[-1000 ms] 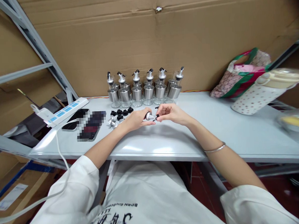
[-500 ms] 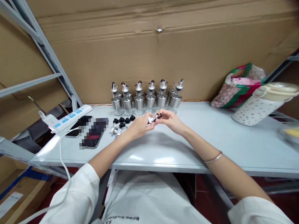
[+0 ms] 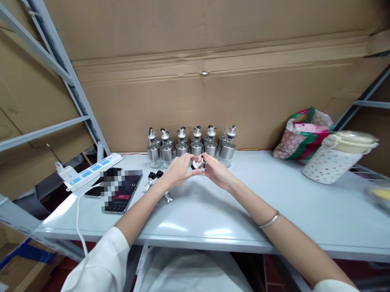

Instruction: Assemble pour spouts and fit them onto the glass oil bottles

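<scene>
Over the middle of the table, my left hand [image 3: 180,169] and my right hand [image 3: 216,171] meet with a silver bottle pour spout [image 3: 198,163] between their fingertips. Its round silver base faces me, and a dark part shows at its lower left edge; my fingers cover the rest. Beside my left forearm lie black stoppers [image 3: 156,175] and loose silver spout parts [image 3: 168,197], partly hidden by the arm. Behind my hands stands a row of glass bottles with steel sleeves [image 3: 182,150], the front ones topped with silver-and-black spouts.
To the left are a white power strip [image 3: 94,170], a lit phone [image 3: 127,190], a dark phone [image 3: 95,191] and a white cable [image 3: 78,215]. A spotted jug [image 3: 332,161], a patterned bag [image 3: 287,140] and a bowl [image 3: 386,198] are at the right. Cardboard [image 3: 245,105] walls the back.
The spout has been turned in my hands, so its round base now faces me instead of its side. My view has tilted up, shifting the table lower in the picture.
</scene>
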`<state>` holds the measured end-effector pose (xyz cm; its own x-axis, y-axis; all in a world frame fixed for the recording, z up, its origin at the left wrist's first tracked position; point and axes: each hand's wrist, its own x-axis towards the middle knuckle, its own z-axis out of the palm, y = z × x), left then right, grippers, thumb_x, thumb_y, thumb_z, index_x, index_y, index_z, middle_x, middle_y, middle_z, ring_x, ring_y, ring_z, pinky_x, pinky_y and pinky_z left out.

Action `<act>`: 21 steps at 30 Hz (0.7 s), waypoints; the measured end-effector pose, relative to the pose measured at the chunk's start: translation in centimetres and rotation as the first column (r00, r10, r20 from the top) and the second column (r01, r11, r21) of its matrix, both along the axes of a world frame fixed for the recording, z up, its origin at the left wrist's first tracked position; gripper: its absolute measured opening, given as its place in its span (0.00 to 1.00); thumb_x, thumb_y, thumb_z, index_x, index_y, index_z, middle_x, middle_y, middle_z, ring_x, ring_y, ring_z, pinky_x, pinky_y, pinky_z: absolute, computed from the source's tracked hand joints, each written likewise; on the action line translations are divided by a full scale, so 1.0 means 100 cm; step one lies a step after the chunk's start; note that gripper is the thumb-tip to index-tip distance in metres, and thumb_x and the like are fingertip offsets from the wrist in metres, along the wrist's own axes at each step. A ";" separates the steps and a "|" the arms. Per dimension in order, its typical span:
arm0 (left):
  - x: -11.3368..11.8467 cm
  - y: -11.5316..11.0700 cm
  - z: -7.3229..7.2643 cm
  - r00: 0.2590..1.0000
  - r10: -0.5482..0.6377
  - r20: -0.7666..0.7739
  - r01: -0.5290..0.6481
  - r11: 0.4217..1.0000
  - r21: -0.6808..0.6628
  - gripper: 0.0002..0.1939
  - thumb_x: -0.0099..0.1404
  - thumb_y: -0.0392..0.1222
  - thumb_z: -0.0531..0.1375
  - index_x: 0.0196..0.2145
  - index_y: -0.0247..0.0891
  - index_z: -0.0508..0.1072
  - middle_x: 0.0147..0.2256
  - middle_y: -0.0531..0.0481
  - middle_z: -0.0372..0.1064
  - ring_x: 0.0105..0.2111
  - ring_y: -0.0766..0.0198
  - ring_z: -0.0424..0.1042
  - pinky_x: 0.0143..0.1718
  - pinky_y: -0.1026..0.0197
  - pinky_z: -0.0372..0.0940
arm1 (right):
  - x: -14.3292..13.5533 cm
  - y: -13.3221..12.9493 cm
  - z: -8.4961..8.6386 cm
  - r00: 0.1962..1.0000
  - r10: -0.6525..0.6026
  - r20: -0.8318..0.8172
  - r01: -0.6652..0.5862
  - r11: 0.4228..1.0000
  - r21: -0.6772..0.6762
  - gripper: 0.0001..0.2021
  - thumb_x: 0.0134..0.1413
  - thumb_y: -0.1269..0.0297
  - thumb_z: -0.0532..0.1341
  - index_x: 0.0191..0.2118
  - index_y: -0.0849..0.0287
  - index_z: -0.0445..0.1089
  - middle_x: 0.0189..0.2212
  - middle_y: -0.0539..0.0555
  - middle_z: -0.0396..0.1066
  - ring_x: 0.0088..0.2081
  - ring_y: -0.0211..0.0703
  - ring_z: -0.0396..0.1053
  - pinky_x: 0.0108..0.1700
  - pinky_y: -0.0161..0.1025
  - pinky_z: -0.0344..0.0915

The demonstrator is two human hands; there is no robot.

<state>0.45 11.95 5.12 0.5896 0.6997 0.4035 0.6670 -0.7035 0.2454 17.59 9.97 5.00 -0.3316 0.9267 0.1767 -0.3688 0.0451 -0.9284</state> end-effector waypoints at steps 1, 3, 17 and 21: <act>-0.002 0.004 -0.002 1.000 0.020 -0.013 -0.020 1.000 -0.004 0.25 0.68 0.56 0.50 0.53 0.34 0.62 0.56 0.36 0.64 0.57 0.51 0.64 0.56 0.50 0.59 | 0.001 0.000 -0.001 1.000 -0.030 0.004 0.030 0.999 -0.016 0.22 0.42 0.41 0.66 0.27 0.56 0.66 0.29 0.48 0.65 0.31 0.36 0.62 0.36 0.37 0.68; -0.004 0.011 -0.005 0.995 0.081 -0.053 -0.083 0.996 -0.037 0.30 0.69 0.58 0.47 0.58 0.31 0.58 0.64 0.32 0.52 0.65 0.50 0.52 0.61 0.49 0.53 | 0.005 0.001 0.000 0.994 -0.105 0.008 0.106 0.994 -0.030 0.23 0.40 0.39 0.65 0.27 0.55 0.65 0.29 0.47 0.64 0.31 0.37 0.61 0.36 0.39 0.69; -0.018 0.027 -0.004 0.982 0.146 0.119 -0.159 0.981 0.110 0.20 0.69 0.50 0.49 0.53 0.36 0.64 0.55 0.40 0.65 0.57 0.54 0.63 0.57 0.51 0.57 | 0.018 0.005 0.002 0.940 -0.337 0.050 0.336 0.941 0.034 0.24 0.39 0.37 0.64 0.27 0.55 0.66 0.29 0.49 0.67 0.30 0.37 0.63 0.34 0.36 0.70; -0.038 0.033 -0.003 0.898 0.264 0.352 -0.362 0.899 0.247 0.11 0.66 0.40 0.52 0.45 0.36 0.67 0.46 0.42 0.68 0.49 0.54 0.65 0.53 0.52 0.60 | 0.027 0.020 -0.002 0.843 -0.537 0.033 0.535 0.843 0.051 0.27 0.39 0.35 0.62 0.22 0.55 0.57 0.26 0.50 0.65 0.29 0.40 0.66 0.29 0.37 0.69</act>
<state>-3.36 15.24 4.82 0.1748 0.6439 0.7449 0.7916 -0.5418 0.2826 20.33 11.95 4.77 0.2067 0.9550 0.2127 -0.2355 0.2595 -0.9366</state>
